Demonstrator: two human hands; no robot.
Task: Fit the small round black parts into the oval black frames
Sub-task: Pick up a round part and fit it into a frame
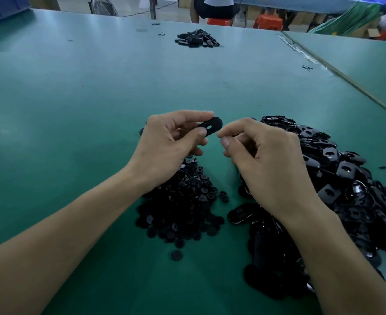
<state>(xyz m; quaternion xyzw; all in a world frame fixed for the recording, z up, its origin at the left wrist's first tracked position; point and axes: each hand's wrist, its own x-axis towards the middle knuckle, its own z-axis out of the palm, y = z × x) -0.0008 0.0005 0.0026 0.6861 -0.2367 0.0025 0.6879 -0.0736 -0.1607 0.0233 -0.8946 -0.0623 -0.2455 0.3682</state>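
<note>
The left hand (169, 144) is pinching an oval frame (211, 126) above the worktop (73, 110). The right hand (262, 155) is curling beside it, and I cannot tell what it holds. A misaligned piece risks dropping among the round parts (183, 201) piled below.

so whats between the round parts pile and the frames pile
In the head view, a narrow strip of bare green table, with a few stray round parts on it.

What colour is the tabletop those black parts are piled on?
Teal green; the tabletop shows best in the head view.
</note>
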